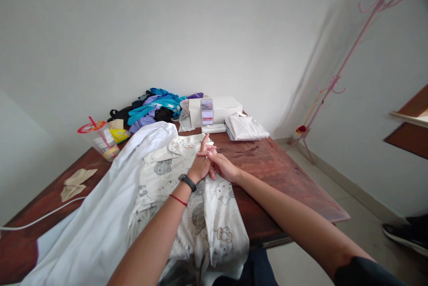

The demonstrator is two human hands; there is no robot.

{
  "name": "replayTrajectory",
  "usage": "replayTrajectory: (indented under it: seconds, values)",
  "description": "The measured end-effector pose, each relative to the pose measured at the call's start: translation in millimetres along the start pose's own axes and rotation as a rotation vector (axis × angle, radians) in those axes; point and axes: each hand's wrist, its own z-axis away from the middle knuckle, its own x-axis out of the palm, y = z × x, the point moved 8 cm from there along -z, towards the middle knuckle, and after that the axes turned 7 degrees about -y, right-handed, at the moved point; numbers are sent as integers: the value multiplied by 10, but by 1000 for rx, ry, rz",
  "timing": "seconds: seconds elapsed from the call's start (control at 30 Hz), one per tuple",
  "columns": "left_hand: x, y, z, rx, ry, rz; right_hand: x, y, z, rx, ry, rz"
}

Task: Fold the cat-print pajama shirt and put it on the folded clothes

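Observation:
A cartoon-print garment (187, 206) lies spread over the wooden table (284, 174), hanging off the near edge. My left hand (199, 163), with a black watch and a red string on the wrist, rests on its upper part with the index finger raised. My right hand (222, 165) lies just right of it, fingers reaching under or against my left hand; the two hands touch. Whether they pinch the cloth is hidden. A plain white garment (110, 206) lies to the left of the printed one.
A heap of blue, purple and black clothes (154, 108) sits at the back. Beside it stand a white box (216, 110) and a folded white cloth (245, 128). A plastic cup with a straw (100, 139) and a beige rag (75, 183) are at the left. A pink coat stand (337, 76) is in the corner.

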Motion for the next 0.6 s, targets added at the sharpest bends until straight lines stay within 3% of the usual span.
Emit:
replayTrajectory:
  seconds: [0.23,0.4,0.6]
  values:
    - [-38,-73,-29,-46,106,46,-7,-33,3,-14,6,-132]
    - [-178,-147,-9,-85,236,-14,-45,-30,0,32,20,-238]
    - [-166,-330,-37,-155,189,-75,-81,17,-18,68,65,-240]
